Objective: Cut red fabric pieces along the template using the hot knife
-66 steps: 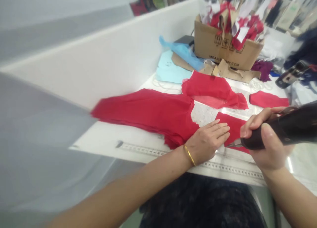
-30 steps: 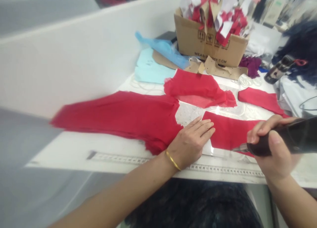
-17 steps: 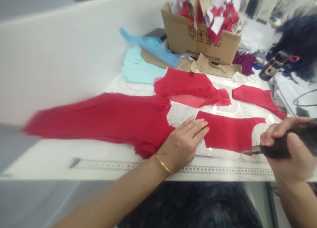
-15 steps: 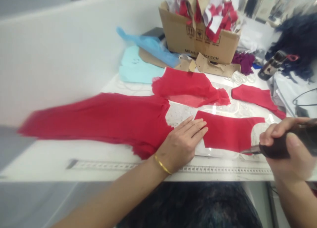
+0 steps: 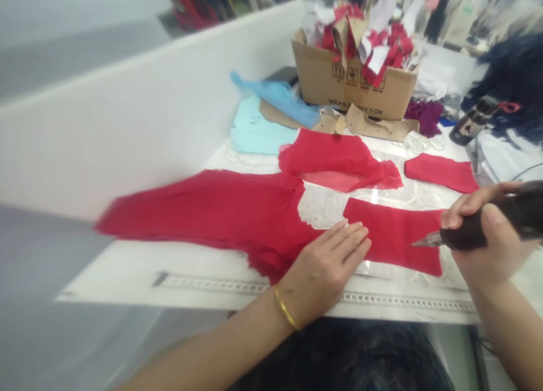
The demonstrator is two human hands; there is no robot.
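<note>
Looking across a white table (image 5: 127, 272) in a cluttered workroom, starting beside a white partition (image 5: 169, 114) at the left. Spreading a long red cloth (image 5: 199, 210) from that partition toward the middle, above a printed ruler (image 5: 212, 283) near the front edge. Displaying a pale-blue sheet (image 5: 263, 132) farther back. Wearing a gold bangle (image 5: 286, 309) and laying the left hand (image 5: 326, 266) flat, fingers extended and clasping nothing, on the left end of a red panel (image 5: 388, 232) just right of the cloth. Showing a cardboard box (image 5: 326, 85) of red and white scraps (image 5: 377, 57) behind. Wrapping the right hand (image 5: 487, 263) around a black tool (image 5: 462, 236), aiming its pointed metal tip leftward over the panel, leaving contact impossible to tell. Including a tilted dark bottle (image 5: 472, 122) at the back right.
</note>
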